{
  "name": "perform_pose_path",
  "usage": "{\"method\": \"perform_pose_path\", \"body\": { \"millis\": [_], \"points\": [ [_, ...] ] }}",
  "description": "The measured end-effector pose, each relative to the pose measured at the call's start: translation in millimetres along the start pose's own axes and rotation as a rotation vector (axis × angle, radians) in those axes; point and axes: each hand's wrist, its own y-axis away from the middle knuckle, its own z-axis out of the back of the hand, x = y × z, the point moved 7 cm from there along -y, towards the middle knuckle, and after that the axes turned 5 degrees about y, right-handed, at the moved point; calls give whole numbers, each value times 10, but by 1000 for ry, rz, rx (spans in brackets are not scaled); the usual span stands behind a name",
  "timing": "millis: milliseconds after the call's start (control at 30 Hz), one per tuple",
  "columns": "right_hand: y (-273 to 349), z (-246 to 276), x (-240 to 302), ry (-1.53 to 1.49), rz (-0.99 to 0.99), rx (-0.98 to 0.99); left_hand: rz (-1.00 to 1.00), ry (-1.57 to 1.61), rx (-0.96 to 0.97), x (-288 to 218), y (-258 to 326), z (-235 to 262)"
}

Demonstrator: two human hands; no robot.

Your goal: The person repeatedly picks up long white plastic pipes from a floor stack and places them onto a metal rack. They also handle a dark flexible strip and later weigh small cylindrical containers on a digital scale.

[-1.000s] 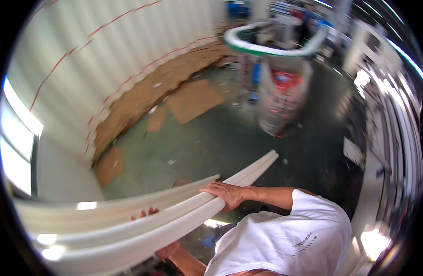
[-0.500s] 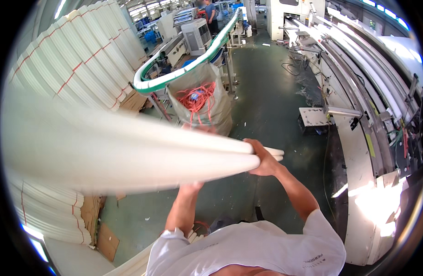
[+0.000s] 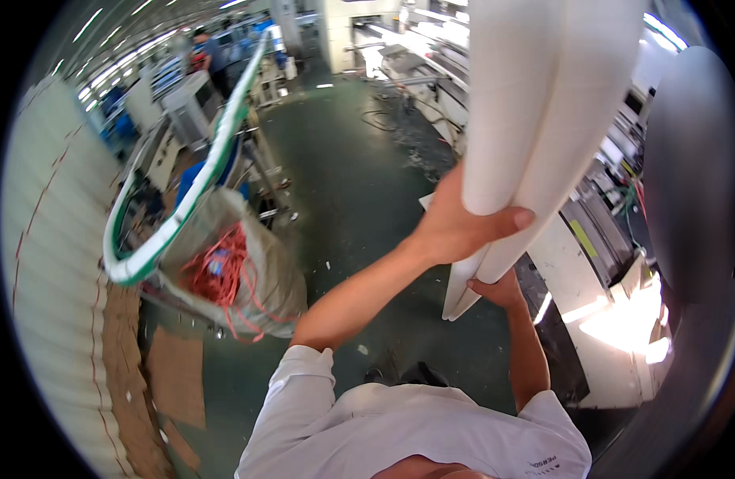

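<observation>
On our far left runs a wall of stacked white tubes (image 3: 44, 263), then a clear bag of red scraps (image 3: 235, 271) under a green-edged conveyor (image 3: 184, 199) — open green floor (image 3: 343, 184) beyond it. Our left hand (image 3: 459, 227) reaches up, fingers wrapped around the long white tubes (image 3: 535, 96). Our right hand (image 3: 499, 291) grips their lower end from underneath — machines crowd the right.

Clear plastic bag (image 3: 247, 255) hung open just below the green-and-white curved rail (image 3: 176, 215), holding red-orange cord scraps. Flat brown cardboard sheets (image 3: 176, 375) on floor below the rail. No screens legible.
</observation>
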Motion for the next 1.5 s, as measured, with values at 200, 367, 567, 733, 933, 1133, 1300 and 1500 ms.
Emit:
{"method": "perform_pose_path", "body": {
  "millis": [200, 367, 567, 733, 933, 1133, 1300, 1500],
  "points": [
    [-569, 304, -1101, -173, -224, -146, 52, 100, 270, 1136, -1125, 37],
    [-1257, 186, -2053, -217, -252, -234, 276, 216, 258, 3112, -1388, 540],
    [-2349, 38, -2606, -50, -260, -194, 466, 512, -10, 4134, -1938, 1483],
    [-3052, 144, -2208, 131, -408, -315, 522, 727, -8, 4704, -2707, 2046],
    [-3628, 600, -1771, 398, -729, -484, 570, 987, 329, 4869, -3944, 1952],
    [-3967, 1550, -1336, 485, -851, -493, 627, 1285, 345, 5293, -5558, 1790],
    [-4263, 2585, -1394, 545, -928, -533, 497, 1294, 344, 5669, -7156, 1527],
    [-4828, 3946, -1401, 545, -910, -436, 478, 1275, 232, 5789, -8917, 1364]
  ]
}}
